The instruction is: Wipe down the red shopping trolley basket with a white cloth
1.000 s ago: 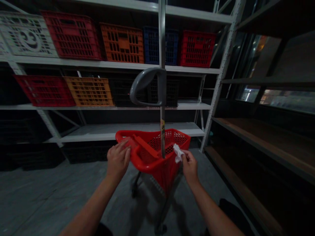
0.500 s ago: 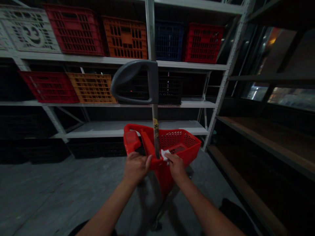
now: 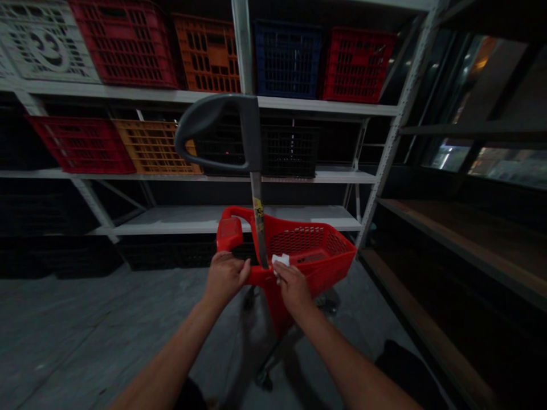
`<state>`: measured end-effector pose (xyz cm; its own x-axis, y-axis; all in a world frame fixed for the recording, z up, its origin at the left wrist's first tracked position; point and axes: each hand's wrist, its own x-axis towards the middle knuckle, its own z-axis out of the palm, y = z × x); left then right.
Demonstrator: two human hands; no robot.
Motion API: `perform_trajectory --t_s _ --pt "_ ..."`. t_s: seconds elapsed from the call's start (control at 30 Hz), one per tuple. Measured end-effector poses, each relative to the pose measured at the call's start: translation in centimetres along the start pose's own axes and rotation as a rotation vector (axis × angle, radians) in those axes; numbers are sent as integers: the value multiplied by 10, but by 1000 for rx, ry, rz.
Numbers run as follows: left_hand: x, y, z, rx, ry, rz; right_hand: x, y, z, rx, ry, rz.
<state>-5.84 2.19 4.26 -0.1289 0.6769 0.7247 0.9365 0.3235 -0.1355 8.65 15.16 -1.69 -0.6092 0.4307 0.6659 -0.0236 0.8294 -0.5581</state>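
A small red shopping cart (image 3: 318, 272) stands on the floor in front of me, its basket pointing right. My left hand (image 3: 226, 277) is wrapped round the cart's red handle at the near left corner. In my right hand (image 3: 294, 286) a white cloth or tissue (image 3: 281, 260) is pinched and pressed against the cart's near rim, beside the foot of the pole. That metal pole (image 3: 260, 228) rises from the cart and carries a grey loop handle (image 3: 252, 134) at its top. My right palm hides part of the rim.
White metal shelving (image 3: 325, 104) spans the back, holding a blue crate (image 3: 288, 60), a red crate (image 3: 358, 65), a yellow crate (image 3: 156, 147) and several others. Wooden shelves (image 3: 453, 233) run along the right side. A caster wheel (image 3: 264, 380) shows below the cart on the grey floor.
The pole and its grey handle have tilted or shifted left in view. Both hands appear slightly further left and up, my left still on the handle, my right still holding the white cloth or tissue.
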Motion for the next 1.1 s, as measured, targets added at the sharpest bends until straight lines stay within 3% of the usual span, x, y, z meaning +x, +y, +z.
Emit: perform_trajectory --t_s 0.1,0.2,0.33,0.5,0.67,0.77,0.83,0.93,1.03,1.1 --pt "2 -12 1 -40 -25 35 0 3 -1 15 -22 -13" --pt "4 -18 -1 -59 -73 55 -2 34 -15 -26 39 93" --pt "8 -3 -9 64 -41 -42 1 61 -26 -87 89 234" --pt "9 18 -5 131 -108 -77 6 42 -16 -143 -5 223" --pt "0 3 5 172 -66 -52 17 36 -29 -156 -160 169" --pt "-5 -8 6 178 -40 -38 41 29 -35 -140 -131 62" --pt "-7 -13 6 175 -33 -31 59 17 -27 -92 -101 -106" --pt "-8 -22 7 151 -22 -19 84 2 3 6 -265 -327" --pt "-8 -31 8 132 -16 -15 103 3 36 58 -459 -315" --pt "-9 -37 8 127 -11 -10 113 12 49 57 -484 -246"
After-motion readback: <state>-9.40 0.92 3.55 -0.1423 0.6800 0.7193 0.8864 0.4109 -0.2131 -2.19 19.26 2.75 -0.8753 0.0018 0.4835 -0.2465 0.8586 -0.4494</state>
